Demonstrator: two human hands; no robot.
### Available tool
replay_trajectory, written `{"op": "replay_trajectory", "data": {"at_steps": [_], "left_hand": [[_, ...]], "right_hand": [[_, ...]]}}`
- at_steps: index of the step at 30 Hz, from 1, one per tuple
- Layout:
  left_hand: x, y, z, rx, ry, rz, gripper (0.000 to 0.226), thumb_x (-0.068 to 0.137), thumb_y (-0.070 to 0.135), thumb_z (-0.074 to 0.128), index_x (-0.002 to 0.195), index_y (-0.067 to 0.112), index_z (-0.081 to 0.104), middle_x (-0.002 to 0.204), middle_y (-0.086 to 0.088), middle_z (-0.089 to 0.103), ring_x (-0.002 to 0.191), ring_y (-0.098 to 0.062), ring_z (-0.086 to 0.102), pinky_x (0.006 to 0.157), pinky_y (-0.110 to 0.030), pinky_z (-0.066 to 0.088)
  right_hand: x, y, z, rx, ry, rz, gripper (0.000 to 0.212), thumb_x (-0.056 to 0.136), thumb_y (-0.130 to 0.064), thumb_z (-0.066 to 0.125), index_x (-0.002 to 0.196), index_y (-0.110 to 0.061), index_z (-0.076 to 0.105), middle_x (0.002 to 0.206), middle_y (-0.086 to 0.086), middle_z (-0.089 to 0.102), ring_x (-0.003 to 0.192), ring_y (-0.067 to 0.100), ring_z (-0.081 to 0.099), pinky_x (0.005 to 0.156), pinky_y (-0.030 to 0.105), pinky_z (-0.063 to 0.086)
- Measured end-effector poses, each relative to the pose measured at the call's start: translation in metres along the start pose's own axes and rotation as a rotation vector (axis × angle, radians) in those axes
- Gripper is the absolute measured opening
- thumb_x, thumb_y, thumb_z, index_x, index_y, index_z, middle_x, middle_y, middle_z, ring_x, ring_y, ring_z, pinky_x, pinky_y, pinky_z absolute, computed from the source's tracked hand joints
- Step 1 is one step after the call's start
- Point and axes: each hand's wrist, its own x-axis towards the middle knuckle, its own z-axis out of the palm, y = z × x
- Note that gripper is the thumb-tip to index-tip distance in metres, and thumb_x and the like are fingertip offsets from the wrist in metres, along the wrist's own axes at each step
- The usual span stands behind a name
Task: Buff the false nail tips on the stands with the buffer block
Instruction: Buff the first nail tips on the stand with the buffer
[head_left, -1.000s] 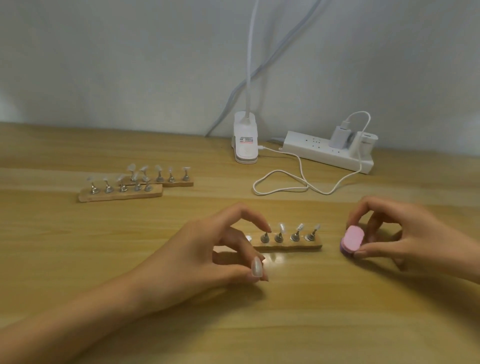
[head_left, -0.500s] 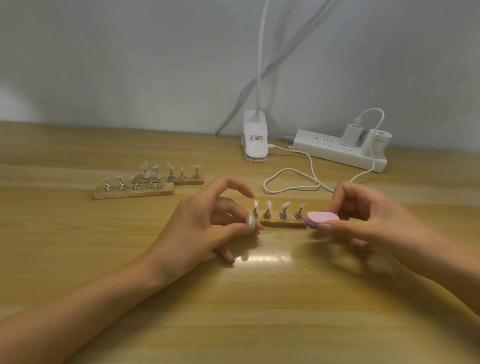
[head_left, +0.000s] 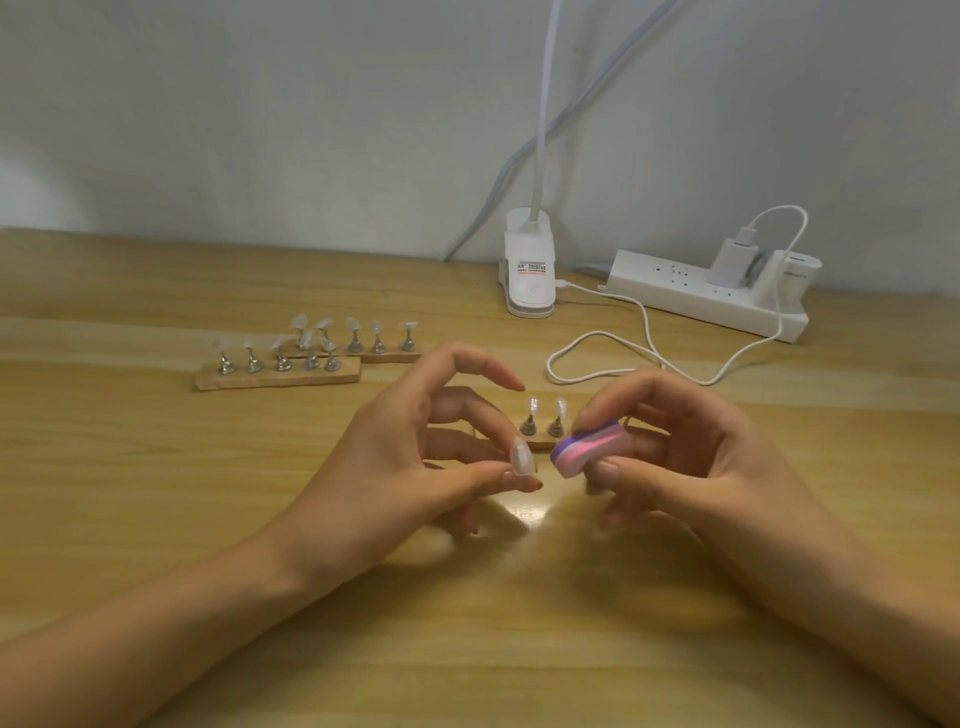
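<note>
Head view, left hand (head_left: 395, 457): the thumb and a finger behind it pinch a loose nail tip (head_left: 522, 457). The forefinger arches above it, touching nothing.
Nail tip: clear and upright at the thumb's end, held above the table (head_left: 156, 519) and just in front of the near stand (head_left: 537, 444).
Right hand (head_left: 691, 467): the thumb below and fingers on top pinch the buffer block (head_left: 589, 448). The lower fingers are curled under and too blurred to read.
Buffer block: pink and purple layers, tilted, with its near end just beside the nail tip. I cannot tell whether they touch.
Near stand: a wooden strip, mostly hidden by both hands, with two tips (head_left: 532, 405) showing on metal pegs.
Far stands (head_left: 278, 378): two more strips, well apart to the left rear, each carrying a row of tips.
Back of table: lamp clip (head_left: 530, 275), power strip (head_left: 706, 296) and a looped white cable (head_left: 623, 358).
Step in hand: probably bringing the block onto the held tip to start buffing.
Doing it well: lay a flat face of the block on the tip's curved top, not a corner. Stroke lightly along its length and roll the tip so the sides get covered.
Grip: hold the tip by its edges, leaving the top bare.
Risk: a thin tip will likely flex or flick out if pressed hard, so back it with the thumb.
</note>
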Motion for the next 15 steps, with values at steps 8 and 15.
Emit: {"op": "replay_trajectory", "data": {"at_steps": [8, 15], "left_hand": [[-0.0022, 0.0003, 0.0055, 0.094, 0.030, 0.037, 0.049, 0.078, 0.009, 0.084, 0.112, 0.034, 0.059, 0.075, 0.001, 0.069, 0.082, -0.022, 0.074, 0.044, -0.030, 0.053], [-0.0013, 0.0008, 0.0091, 0.066, 0.057, 0.053, 0.051, 0.076, 0.012, 0.082, 0.114, 0.035, 0.059, 0.072, 0.001, 0.068, 0.075, -0.019, 0.072, 0.041, -0.031, 0.051]], "right_hand": [[0.0012, 0.0049, 0.0079, 0.235, 0.108, -0.016, 0.008, 0.076, -0.025, 0.072, 0.081, -0.023, 0.078, 0.091, 0.002, 0.077, 0.086, 0.015, 0.075, 0.074, 0.022, 0.058], [0.0007, 0.0058, 0.0092, 0.096, 0.095, -0.024, 0.032, 0.065, -0.028, 0.091, 0.094, -0.023, 0.078, 0.100, 0.002, 0.076, 0.088, 0.018, 0.074, 0.075, 0.022, 0.057]]}}
